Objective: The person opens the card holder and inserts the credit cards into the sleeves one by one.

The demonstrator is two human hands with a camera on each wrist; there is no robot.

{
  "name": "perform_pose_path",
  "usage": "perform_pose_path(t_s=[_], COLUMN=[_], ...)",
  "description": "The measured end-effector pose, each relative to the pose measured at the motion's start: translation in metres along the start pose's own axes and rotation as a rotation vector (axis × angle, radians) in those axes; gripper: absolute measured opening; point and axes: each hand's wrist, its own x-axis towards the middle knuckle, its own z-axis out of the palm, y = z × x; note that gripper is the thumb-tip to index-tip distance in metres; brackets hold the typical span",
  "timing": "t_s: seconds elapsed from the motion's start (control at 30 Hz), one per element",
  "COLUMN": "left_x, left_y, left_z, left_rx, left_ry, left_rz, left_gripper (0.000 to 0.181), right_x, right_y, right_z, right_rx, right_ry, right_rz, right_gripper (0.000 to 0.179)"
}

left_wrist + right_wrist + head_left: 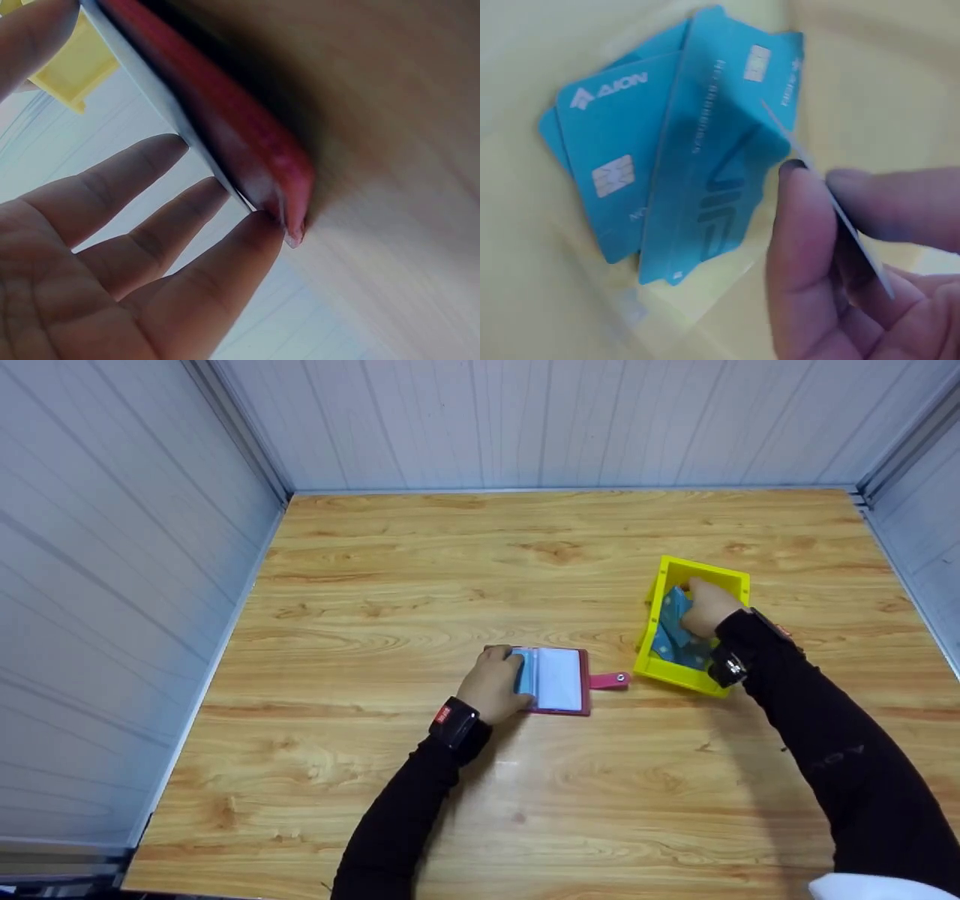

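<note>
An open card holder (pixel 559 680) with a red cover and clear sleeves lies on the table, a blue card showing in its left side. My left hand (pixel 495 686) holds that left side, thumb at the near edge and fingers at the far edge. In the left wrist view, fingertips (pixel 262 225) touch the edges of the sleeve and the red cover (pixel 277 157). Inside the yellow bin (pixel 679 675), my right hand (pixel 855 247) pinches a thin card (pixel 859 244), seen edge-on, between thumb and finger. Beneath it lie several overlapping blue cards (pixel 619 150) with chips and white lettering.
The wood-grain table (pixel 360 585) is bounded by pale panel walls (pixel 487 427) at the back and sides. From the card holder, a pink strap (pixel 609 681) with a metal snap points right, ending close to the bin.
</note>
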Motion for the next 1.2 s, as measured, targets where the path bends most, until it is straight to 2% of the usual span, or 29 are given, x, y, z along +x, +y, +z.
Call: perform_pose_path(t_s=[0.23,0.4,0.57,0.63,0.77,0.87,1.0,1.2], left_x=[0.000,0.000,0.000,0.000,0.000,0.000,-0.001,0.000], left_y=[0.000,0.000,0.001,0.002,0.003,0.002,0.001,0.000], left_z=[-0.001,-0.001,0.000,0.000,-0.001,-0.002,-0.001,0.000], left_rx=[0.006,0.008,0.010,0.011,0.015,0.017,0.010,0.008], left_ry=[0.011,0.014,0.002,0.003,0.009,0.005,0.003,0.014], left_rz=[0.013,0.006,-0.010,-0.012,-0.010,-0.015,-0.016,0.009], left_gripper=[0.067,0.067,0.069,0.070,0.070,0.071,0.070,0.067], right_x=[-0.012,-0.019,-0.026,-0.029,-0.034,-0.037,-0.039,-0.036], right_y=[0.004,0.002,-0.008,-0.014,-0.027,-0.036,-0.049,-0.066], right_z=[-0.010,-0.018,-0.019,-0.017,-0.008,0.002,0.019,0.044], right_rx=[0.115,0.218,0.458,0.552,0.665,0.765,0.874,0.862], right_ry=[0.130,0.257,0.308,0.315,0.347,0.339,0.265,0.150], right_rz=[-0.010,-0.028,-0.072,-0.099,-0.172,-0.240,-0.306,-0.311], right_gripper=[0.042,0.037,0.044,0.043,0.033,0.023,0.015,0.011])
